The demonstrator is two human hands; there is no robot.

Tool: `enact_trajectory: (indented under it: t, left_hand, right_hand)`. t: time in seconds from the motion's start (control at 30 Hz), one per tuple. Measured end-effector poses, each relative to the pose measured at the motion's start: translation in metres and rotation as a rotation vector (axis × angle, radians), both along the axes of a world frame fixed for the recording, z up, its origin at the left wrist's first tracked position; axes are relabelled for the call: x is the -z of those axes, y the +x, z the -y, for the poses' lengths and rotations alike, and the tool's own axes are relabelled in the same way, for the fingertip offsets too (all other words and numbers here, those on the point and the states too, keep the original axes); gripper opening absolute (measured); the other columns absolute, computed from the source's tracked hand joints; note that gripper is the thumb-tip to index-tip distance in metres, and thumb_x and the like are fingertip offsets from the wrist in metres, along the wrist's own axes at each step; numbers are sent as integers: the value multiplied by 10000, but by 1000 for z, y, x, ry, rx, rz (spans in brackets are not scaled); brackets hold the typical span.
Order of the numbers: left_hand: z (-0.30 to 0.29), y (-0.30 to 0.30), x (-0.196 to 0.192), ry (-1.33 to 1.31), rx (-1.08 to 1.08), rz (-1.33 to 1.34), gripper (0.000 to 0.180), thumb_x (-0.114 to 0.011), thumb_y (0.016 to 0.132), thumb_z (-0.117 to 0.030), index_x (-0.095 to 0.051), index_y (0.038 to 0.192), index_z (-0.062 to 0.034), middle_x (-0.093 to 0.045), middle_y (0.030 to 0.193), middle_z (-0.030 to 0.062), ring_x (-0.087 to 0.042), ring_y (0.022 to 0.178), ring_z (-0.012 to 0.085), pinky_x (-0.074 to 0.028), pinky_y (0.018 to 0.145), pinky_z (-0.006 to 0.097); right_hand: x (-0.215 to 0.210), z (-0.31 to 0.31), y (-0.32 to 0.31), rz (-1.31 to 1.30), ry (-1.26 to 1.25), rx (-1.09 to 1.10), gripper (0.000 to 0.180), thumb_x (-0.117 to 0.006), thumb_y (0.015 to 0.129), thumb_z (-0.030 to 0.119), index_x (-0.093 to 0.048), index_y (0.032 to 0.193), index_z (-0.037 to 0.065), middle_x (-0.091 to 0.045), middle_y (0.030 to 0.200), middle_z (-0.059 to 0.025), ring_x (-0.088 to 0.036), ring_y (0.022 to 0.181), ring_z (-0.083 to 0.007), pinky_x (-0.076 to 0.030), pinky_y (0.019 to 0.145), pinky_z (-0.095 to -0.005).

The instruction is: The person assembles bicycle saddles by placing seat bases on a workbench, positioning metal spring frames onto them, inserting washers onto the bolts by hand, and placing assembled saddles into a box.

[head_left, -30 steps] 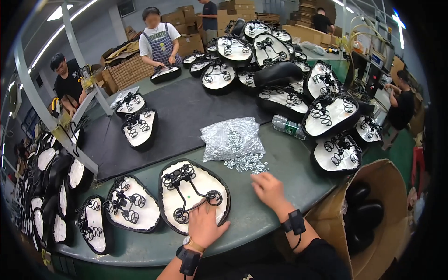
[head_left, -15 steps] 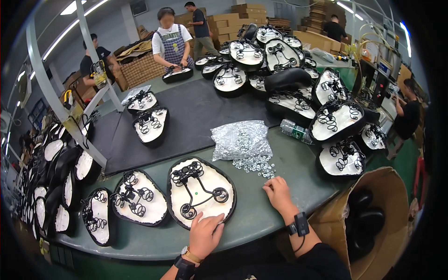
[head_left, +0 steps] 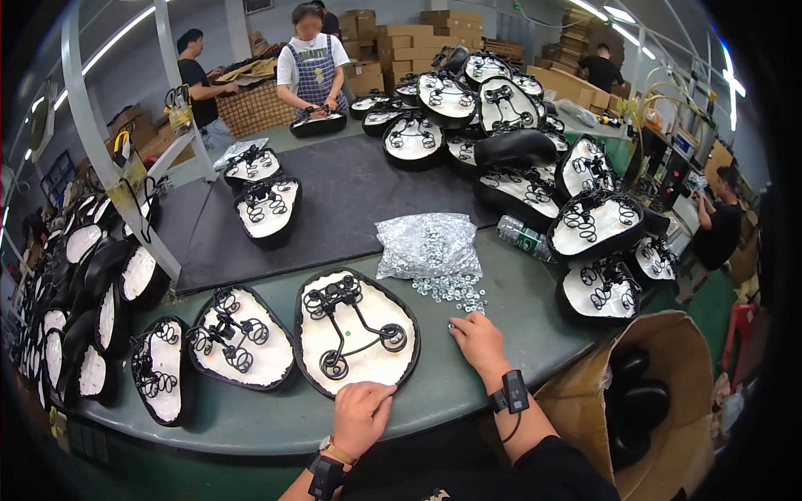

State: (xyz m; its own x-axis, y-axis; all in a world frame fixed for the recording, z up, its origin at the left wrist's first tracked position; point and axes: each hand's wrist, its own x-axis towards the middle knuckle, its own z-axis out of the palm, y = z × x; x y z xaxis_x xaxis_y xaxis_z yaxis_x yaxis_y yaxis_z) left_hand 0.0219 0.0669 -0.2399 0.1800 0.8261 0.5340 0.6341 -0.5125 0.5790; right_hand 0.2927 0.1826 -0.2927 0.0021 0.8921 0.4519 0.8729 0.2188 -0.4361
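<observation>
An upturned bicycle saddle (head_left: pixel 376 334) lies in front of me, its white underside up with a black spring frame (head_left: pixel 342 331) on it. My left hand (head_left: pixel 362 413) holds the saddle's near rim, fingers curled over the edge. To the right of the saddle, my right hand (head_left: pixel 479 344) is above the table with thumb and forefinger pinched. A tiny shiny piece, seemingly a nut, shows at its fingertips. Just beyond that hand, loose metal nuts (head_left: pixel 451 290) spill from a clear plastic bag (head_left: pixel 426 242).
Two more upturned saddles (head_left: pixel 242 338) (head_left: pixel 161 371) lie to the left on the green table (head_left: pixel 434 401). Piled saddles (head_left: pixel 597 225) and a bottle (head_left: pixel 525 237) stand at right. A cardboard box (head_left: pixel 576 417) with black saddles is beside the table. A person (head_left: pixel 313 71) works across from me.
My right hand has shifted slightly left, away from the nuts, fingers pinched. My left hand stays at the saddle's near rim, its fingers more curled. The whole view has shifted a little.
</observation>
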Motion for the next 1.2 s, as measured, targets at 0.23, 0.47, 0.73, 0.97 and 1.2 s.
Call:
enact_trajectory:
  t: [0.23,0.47,0.73,0.97,1.2]
  left_hand:
    - [4,-7,-3,-61,6,107,176,-720,889,-92,-766,1059,-103,-706,919,53,-662,894,257,-475,838,355]
    - [22,-25,-24,-579,78,622,162,-701,974,-151,-755,1079,-40,-609,1129,38,-555,957,116,-457,829,242]
    - [36,-57,-23,-766,120,1017,117,-774,903,-106,-772,998,-38,-584,1142,20,-555,1022,137,-447,913,280]
    - [1,-71,1,-8,-567,-58,117,-837,728,-219,-805,838,-201,-580,1109,4,-472,1125,275,-329,1007,458]
    - [-19,-68,13,-48,-547,-19,134,-821,712,-223,-813,843,-196,-530,1420,93,-394,1342,359,-239,1123,504]
  right_hand:
    - [-13,10,-25,-443,-45,-194,139,-799,825,100,-773,960,80,-675,838,-53,-676,759,-205,-545,664,-325]
    - [-80,74,-94,-690,-194,-870,192,-790,831,1,-796,1016,52,-696,882,-48,-659,811,-154,-523,708,-273]
    - [-64,80,-131,-708,-240,-940,231,-776,818,-24,-804,1029,66,-694,874,-50,-658,804,-156,-526,702,-279]
    - [-49,40,-154,1,200,-708,74,-751,818,133,-738,889,118,-654,769,-28,-662,714,-241,-522,600,-352]
    - [-42,32,-155,135,205,-749,90,-670,837,123,-714,915,133,-630,719,-5,-656,599,-209,-499,486,-340]
